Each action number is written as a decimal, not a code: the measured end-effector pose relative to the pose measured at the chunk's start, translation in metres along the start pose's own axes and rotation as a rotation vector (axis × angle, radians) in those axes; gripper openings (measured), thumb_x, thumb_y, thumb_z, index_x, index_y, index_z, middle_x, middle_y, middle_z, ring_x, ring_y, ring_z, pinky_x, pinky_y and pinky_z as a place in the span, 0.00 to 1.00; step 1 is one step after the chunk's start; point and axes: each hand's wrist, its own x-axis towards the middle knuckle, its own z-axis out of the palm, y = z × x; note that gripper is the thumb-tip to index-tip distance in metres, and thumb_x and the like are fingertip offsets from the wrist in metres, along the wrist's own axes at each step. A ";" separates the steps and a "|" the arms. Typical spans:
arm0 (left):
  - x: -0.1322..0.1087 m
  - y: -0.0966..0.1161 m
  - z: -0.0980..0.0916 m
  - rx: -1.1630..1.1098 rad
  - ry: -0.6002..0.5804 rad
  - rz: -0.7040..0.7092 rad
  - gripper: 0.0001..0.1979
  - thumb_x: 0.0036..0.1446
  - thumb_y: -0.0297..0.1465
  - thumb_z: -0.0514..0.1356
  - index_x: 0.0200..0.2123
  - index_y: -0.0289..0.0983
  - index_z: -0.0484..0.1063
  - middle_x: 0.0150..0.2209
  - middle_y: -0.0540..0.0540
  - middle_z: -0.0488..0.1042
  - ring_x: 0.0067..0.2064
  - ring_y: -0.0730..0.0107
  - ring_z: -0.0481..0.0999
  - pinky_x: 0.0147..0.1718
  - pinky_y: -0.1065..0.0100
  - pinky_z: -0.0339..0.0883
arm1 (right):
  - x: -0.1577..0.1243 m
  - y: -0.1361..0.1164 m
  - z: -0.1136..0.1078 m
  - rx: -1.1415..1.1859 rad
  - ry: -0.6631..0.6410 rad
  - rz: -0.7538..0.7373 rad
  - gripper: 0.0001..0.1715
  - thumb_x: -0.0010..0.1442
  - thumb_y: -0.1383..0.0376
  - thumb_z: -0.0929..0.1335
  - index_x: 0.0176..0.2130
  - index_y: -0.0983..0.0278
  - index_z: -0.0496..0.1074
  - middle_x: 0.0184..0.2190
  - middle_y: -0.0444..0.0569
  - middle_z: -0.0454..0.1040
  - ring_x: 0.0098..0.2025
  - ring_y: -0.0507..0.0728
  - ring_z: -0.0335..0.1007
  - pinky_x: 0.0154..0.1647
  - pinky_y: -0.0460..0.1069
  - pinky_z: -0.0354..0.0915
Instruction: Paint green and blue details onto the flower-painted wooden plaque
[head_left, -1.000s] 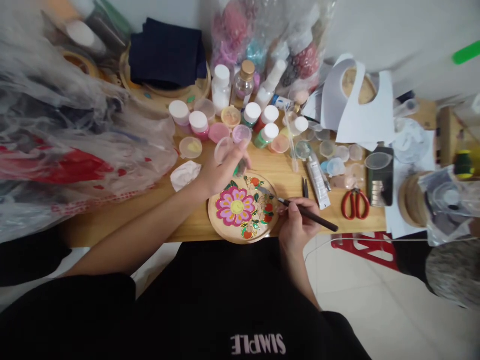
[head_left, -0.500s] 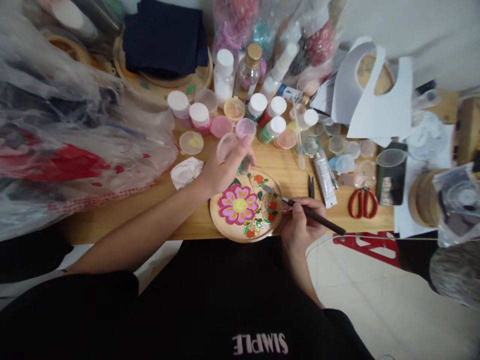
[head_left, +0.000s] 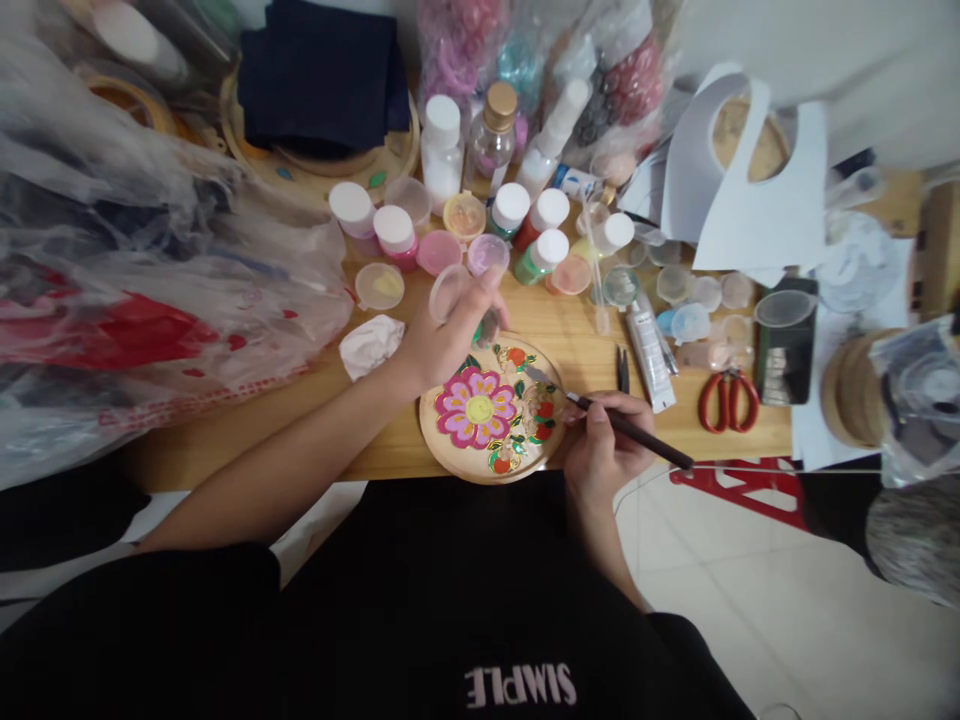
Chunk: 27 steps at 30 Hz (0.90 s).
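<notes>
A round wooden plaque (head_left: 450,455) lies at the table's front edge, bearing a pink flower with a yellow centre, green leaves and small red-orange flowers outlined in gold. Over its far left part, my left hand (head_left: 450,335) is closed around a small lidded plastic cup with green in it (head_left: 478,330), mostly hidden by the fingers; its clear lid (head_left: 448,290) stands up behind the hand. My right hand (head_left: 607,445), at the plaque's right edge, grips the dark handle of a palette knife (head_left: 637,435). The knife's metal blade extends over the upper right of the design.
Behind the plaque stand several white-capped paint jars (head_left: 395,235) and open paint cups (head_left: 440,252). A crumpled tissue (head_left: 371,346) lies left. On the right are a paint tube (head_left: 651,360), red-handled pliers (head_left: 727,402) and black-tipped tweezers (head_left: 622,370). A plastic bag (head_left: 165,310) covers the left side.
The view has shifted slightly. Both hands keep their places and their hold on the cup and the palette knife; the plaque looks the same.
</notes>
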 end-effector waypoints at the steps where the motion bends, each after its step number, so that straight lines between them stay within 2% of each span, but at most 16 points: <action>1: 0.000 -0.001 0.000 0.001 -0.001 0.015 0.35 0.64 0.60 0.54 0.20 0.37 0.72 0.19 0.49 0.69 0.21 0.76 0.68 0.24 0.68 0.63 | 0.000 0.000 0.000 -0.006 -0.003 -0.008 0.07 0.59 0.62 0.73 0.33 0.59 0.72 0.24 0.38 0.72 0.23 0.49 0.69 0.27 0.48 0.67; 8: 0.000 -0.003 0.001 -0.001 0.010 0.022 0.36 0.64 0.61 0.52 0.20 0.37 0.71 0.19 0.50 0.69 0.21 0.77 0.67 0.24 0.70 0.63 | 0.002 0.003 -0.001 0.056 0.011 -0.042 0.06 0.59 0.63 0.73 0.34 0.60 0.72 0.24 0.37 0.72 0.22 0.48 0.69 0.25 0.46 0.67; 14: 0.001 -0.002 0.002 -0.030 0.017 0.014 0.35 0.63 0.61 0.55 0.19 0.37 0.70 0.18 0.50 0.68 0.20 0.77 0.67 0.23 0.70 0.63 | 0.002 0.004 0.000 0.085 -0.008 -0.055 0.04 0.60 0.66 0.73 0.34 0.60 0.73 0.25 0.37 0.74 0.22 0.47 0.70 0.25 0.45 0.68; 27: 0.000 -0.004 0.001 -0.003 0.023 0.010 0.36 0.62 0.63 0.54 0.19 0.38 0.71 0.18 0.50 0.69 0.21 0.77 0.68 0.23 0.70 0.63 | 0.001 0.005 0.000 0.043 -0.017 -0.069 0.04 0.61 0.65 0.73 0.35 0.60 0.73 0.25 0.38 0.73 0.23 0.47 0.70 0.26 0.45 0.69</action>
